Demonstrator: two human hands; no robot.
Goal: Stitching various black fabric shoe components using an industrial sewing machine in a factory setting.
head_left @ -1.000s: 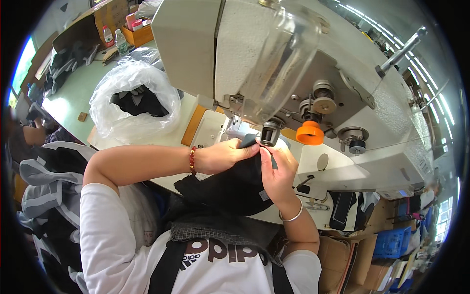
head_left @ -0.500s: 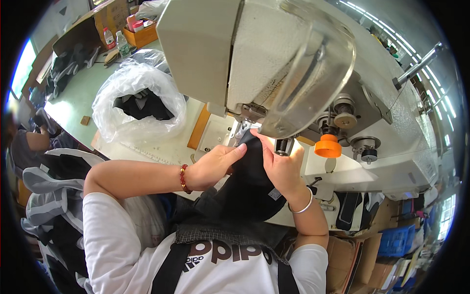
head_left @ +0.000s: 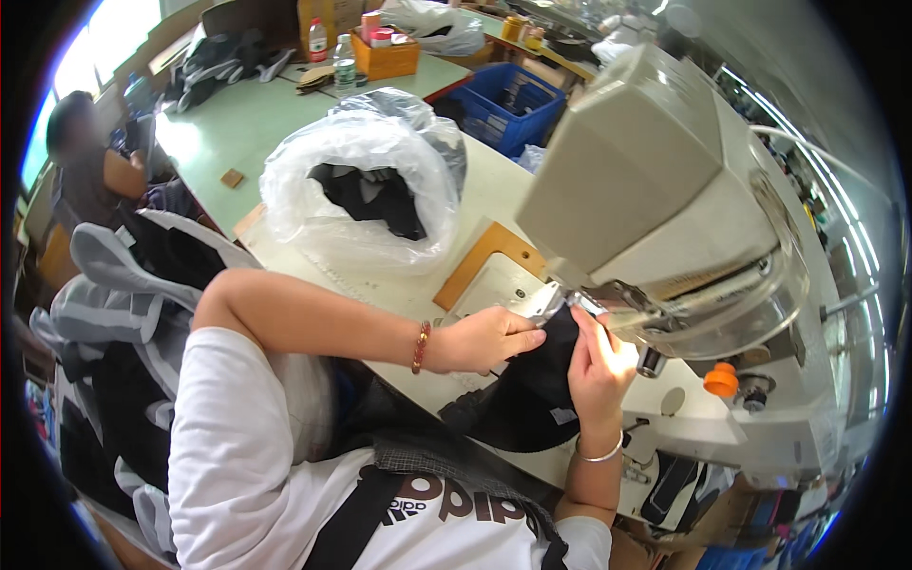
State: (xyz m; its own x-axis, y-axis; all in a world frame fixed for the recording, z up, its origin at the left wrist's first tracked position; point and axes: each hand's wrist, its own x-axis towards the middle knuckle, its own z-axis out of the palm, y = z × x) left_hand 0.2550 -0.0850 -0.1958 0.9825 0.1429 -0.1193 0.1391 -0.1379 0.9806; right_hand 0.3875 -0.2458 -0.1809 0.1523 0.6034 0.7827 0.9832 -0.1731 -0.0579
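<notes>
A piece of black fabric (head_left: 527, 404) lies on the bed of a cream sewing machine (head_left: 655, 190), bunched under the needle area. My left hand (head_left: 484, 339) presses on its left side, fingers curled over the cloth, a beaded bracelet on the wrist. On the right, my right hand (head_left: 598, 366) grips the same fabric close to the presser foot, a silver bangle on that wrist. A clear guard (head_left: 750, 304) hangs over the needle and hides it.
A clear plastic bag (head_left: 356, 185) holding dark garments sits on the table to the left. Grey and black garments (head_left: 114, 285) pile at my left side. Another person (head_left: 85, 161) sits far left. A blue crate (head_left: 508, 104), bottles and an orange box stand behind.
The view has swung left and upward, so the machine head now sits to the right. Both hands stay on the black fabric at the needle, shifted only slightly.
</notes>
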